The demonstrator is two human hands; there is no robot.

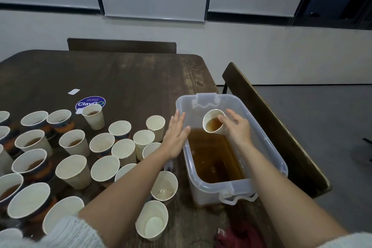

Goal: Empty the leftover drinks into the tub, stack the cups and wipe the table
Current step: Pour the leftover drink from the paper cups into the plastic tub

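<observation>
Above the tub [267,139], right hand [238,128] gripping a tilted paper cup [213,124] of brown drink, left hand [176,137] flat, fingers straight, holding nothing, beside tub wall.

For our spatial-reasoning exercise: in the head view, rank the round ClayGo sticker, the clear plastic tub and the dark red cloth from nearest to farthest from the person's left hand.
From the left hand:
1. Clear plastic tub, at its fingertips, to the right.
2. ClayGo sticker, farther back on the left.
3. Dark red cloth, at the table's near edge, right.
</observation>
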